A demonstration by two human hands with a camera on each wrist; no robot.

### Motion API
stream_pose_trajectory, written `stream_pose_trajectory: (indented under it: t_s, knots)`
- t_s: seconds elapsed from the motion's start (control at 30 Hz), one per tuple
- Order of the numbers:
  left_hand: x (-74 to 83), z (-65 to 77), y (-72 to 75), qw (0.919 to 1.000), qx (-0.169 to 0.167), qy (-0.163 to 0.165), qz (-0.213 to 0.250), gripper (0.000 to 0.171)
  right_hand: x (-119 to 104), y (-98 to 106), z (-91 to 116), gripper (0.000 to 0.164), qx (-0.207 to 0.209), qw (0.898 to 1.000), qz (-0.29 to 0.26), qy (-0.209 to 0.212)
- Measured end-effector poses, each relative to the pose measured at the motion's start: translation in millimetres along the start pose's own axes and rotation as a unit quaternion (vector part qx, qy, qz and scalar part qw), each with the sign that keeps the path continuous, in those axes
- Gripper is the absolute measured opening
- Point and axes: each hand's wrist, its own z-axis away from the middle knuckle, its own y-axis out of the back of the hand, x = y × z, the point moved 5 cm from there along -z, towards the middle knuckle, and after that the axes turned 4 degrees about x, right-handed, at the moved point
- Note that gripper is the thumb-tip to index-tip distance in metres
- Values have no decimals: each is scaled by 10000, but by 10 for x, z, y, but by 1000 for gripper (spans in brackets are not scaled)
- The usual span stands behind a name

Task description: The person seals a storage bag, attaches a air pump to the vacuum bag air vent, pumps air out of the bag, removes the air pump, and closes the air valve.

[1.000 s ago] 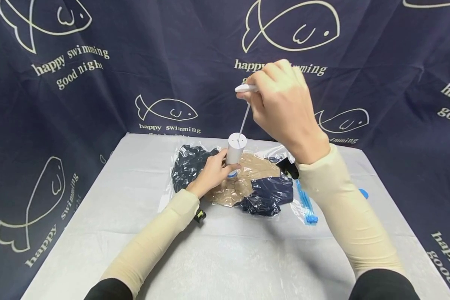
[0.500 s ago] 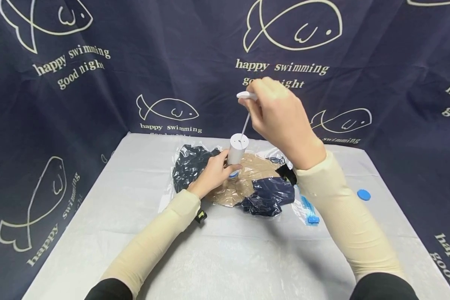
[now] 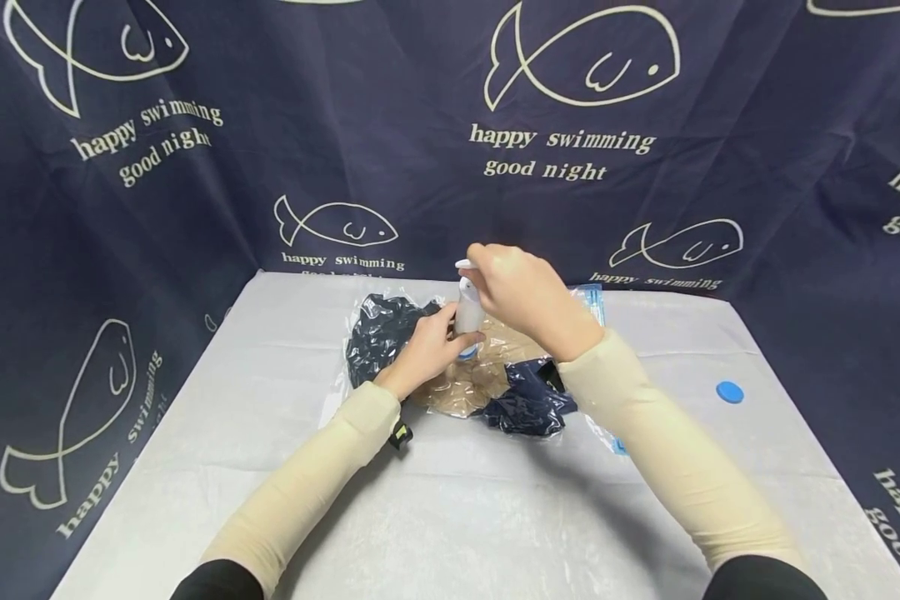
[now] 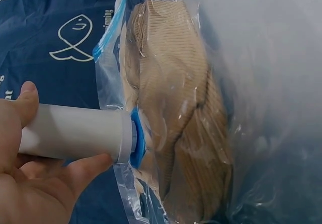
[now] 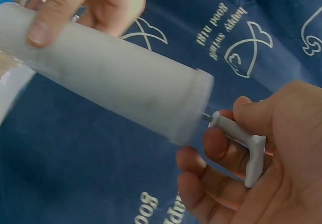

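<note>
A white hand pump (image 3: 468, 318) stands upright on the blue valve (image 4: 137, 138) of a clear vacuum bag (image 3: 450, 392) packed with folded clothes, tan and dark ones. My left hand (image 3: 429, 346) grips the lower barrel of the pump, thumb on one side and fingers on the other. Above it, my right hand (image 3: 528, 296) holds the white T-shaped handle (image 5: 255, 156), fingers curled round it. The right wrist view has only a short bit of the metal rod showing between handle and barrel, so the handle sits close to the pump's top.
A round blue cap (image 3: 730, 392) lies on the grey-white tabletop (image 3: 435, 525) to the right. Blue zip strips (image 3: 592, 302) edge the bag's right side. Dark blue fabric printed with fish (image 3: 337, 150) hangs behind and at both sides.
My right hand has come down with the handle, and the long rod seen earlier has slid into the barrel. The left hand keeps its grip on the pump in the same place.
</note>
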Motion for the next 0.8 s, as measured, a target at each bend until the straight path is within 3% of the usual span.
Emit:
stream_pose_trajectory:
  t_s: [0.37, 0.8]
  knots:
    - [-18, 18, -8, 9999, 97, -60, -40, 43, -19, -103, 43, 20, 320, 9986, -1, 417]
    - [1, 1, -2, 9999, 6, -113, -38, 47, 28, 56, -58, 21, -644, 9977, -189, 117]
